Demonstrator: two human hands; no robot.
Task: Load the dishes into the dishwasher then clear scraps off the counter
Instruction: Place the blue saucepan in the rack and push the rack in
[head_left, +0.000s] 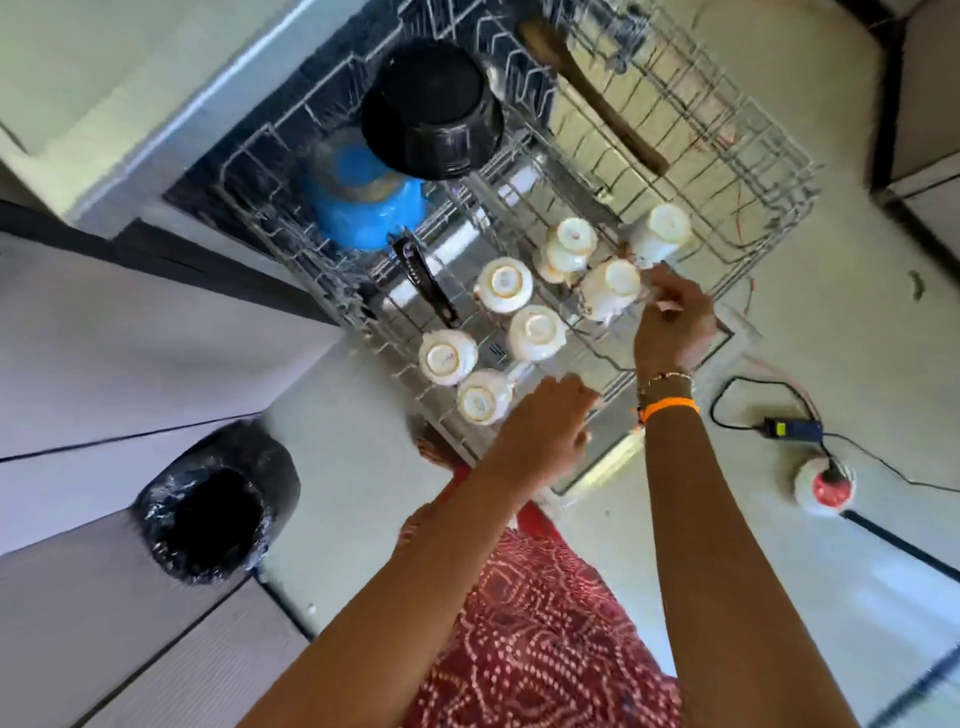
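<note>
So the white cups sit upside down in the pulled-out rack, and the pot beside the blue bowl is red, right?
Nearly. The head view shows the white cups upside down in the pulled-out rack, but the pot beside the blue bowl is black, not red. The right hand reaches at the cups; the left hand hovers by the rack's near edge.

Glossy white ceramic cups (537, 332) sit in a metal wire rack (769, 171) beside a shiny blue plastic bowl (371, 208).
</note>
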